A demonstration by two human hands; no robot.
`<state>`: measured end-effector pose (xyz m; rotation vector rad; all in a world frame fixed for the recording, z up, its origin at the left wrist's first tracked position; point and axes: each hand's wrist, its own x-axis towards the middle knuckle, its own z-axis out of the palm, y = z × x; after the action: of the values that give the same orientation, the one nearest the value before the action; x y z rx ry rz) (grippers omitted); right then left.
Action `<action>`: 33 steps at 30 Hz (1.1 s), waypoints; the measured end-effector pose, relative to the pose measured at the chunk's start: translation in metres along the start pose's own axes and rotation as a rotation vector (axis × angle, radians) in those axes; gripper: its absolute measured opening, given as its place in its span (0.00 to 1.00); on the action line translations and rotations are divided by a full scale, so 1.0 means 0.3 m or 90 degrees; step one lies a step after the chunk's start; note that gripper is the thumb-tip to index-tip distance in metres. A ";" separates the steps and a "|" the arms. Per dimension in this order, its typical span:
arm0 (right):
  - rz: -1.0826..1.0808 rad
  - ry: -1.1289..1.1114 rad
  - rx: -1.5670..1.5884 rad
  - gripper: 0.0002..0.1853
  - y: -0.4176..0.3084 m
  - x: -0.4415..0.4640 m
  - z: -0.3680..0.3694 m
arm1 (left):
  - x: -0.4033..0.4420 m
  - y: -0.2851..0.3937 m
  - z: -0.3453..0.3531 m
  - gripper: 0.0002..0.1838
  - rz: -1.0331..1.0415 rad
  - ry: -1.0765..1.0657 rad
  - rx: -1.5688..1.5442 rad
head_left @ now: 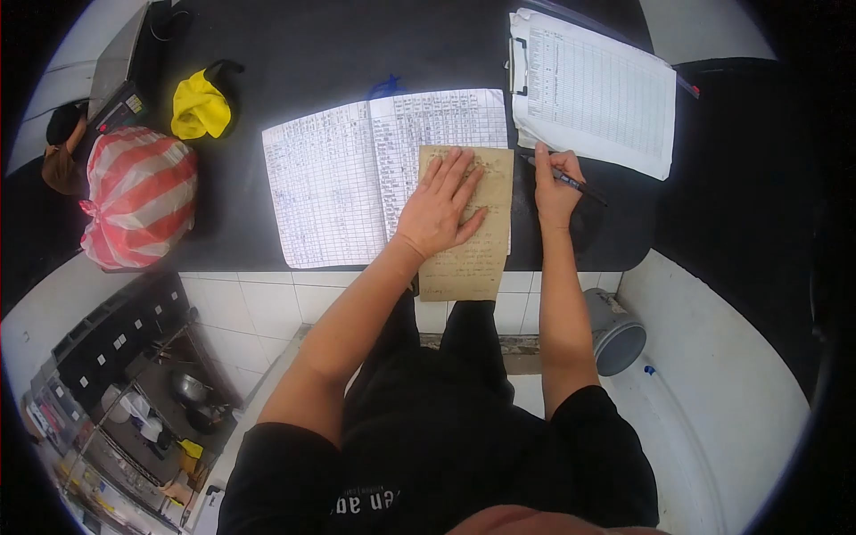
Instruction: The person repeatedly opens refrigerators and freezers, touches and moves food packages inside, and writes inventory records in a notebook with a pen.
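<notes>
My left hand lies flat with its fingers spread on a brown sheet of paper covered in handwriting. That sheet rests over the right page of an open ledger notebook with ruled, filled-in columns, and its lower end hangs past the counter's front edge. Right of the notebook, my right hand is closed around a dark pen, just below a clipboard that carries printed table sheets. The pen's tip points left, apart from the brown sheet.
On the black counter, a red-and-white striped plastic bag sits at the left, near a yellow cloth item and a scale. Another person's arm shows at the far left. Below the counter stands a grey bucket.
</notes>
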<state>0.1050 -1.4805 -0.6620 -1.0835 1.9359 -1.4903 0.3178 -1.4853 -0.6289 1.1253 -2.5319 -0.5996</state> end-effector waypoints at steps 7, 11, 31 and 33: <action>-0.017 -0.020 -0.007 0.16 -0.017 -0.003 -0.004 | 0.003 0.007 -0.009 0.31 -0.003 -0.012 0.003; -0.033 -0.008 -0.023 0.17 -0.014 -0.004 -0.006 | 0.010 0.012 -0.012 0.31 -0.003 -0.011 -0.005; -0.014 -0.126 0.072 0.15 -0.074 0.061 -0.059 | 0.026 0.017 -0.026 0.32 -0.039 -0.079 0.001; -0.043 -0.140 0.055 0.13 -0.093 0.106 -0.077 | 0.027 0.017 -0.029 0.32 -0.046 -0.079 -0.009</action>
<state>0.0775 -1.4955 -0.6253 -1.2288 1.6864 -1.4107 0.3131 -1.4904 -0.6180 1.2141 -2.5952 -0.7264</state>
